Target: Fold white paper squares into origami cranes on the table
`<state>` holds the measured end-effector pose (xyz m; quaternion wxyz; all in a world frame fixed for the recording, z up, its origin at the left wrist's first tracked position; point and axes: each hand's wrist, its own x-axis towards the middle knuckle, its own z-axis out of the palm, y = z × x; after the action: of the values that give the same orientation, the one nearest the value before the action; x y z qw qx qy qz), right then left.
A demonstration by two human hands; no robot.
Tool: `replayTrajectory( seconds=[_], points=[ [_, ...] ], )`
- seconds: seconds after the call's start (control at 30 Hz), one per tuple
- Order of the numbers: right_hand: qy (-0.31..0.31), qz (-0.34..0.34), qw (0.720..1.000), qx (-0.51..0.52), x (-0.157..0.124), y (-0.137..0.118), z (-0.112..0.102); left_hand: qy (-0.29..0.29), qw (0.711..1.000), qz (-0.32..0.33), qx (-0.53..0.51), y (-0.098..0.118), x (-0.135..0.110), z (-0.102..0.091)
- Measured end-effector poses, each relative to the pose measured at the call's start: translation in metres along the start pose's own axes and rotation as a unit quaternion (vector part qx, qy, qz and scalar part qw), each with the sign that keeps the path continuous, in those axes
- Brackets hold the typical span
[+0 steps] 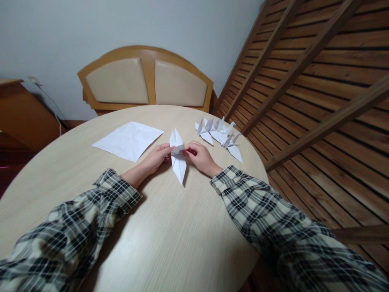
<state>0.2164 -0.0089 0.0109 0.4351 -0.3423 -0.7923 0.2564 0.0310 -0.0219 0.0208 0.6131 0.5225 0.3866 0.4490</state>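
Observation:
A partly folded white paper crane (178, 162) is held just above the round table, its two long pointed wings spread toward and away from me. My left hand (158, 157) pinches its left side with the thumb on top; the fingers beneath are partly hidden. On the other side, the thumb and fingertips of my right hand (200, 156) are closed on the crane's right end. Left of my hands lies a flat, creased white paper sheet (129, 140). Several finished paper cranes (214, 132) stand grouped beyond my right hand, one crane (233, 149) nearer to me.
The pale round wooden table (158, 231) carries everything. Behind it stands a wooden headboard (148, 77) with two cream panels against the wall. A slatted wooden partition (316, 93) leans in close along the right edge. A brown cabinet (27, 115) is at far left.

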Motion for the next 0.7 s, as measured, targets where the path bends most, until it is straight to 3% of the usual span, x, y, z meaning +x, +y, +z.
replayTrajectory(
  seconds=[0.43, 0.7],
  points=[
    [0.002, 0.137, 0.982, 0.133, -0.002, 0.011, 0.013, -0.046, 0.997, 0.038, 0.051, -0.004, -0.002, 0.001],
    [0.030, 0.125, 0.981, 0.147, -0.001, 0.005, 0.015, -0.043, 0.998, 0.031, 0.043, -0.004, -0.002, 0.002]
  ],
)
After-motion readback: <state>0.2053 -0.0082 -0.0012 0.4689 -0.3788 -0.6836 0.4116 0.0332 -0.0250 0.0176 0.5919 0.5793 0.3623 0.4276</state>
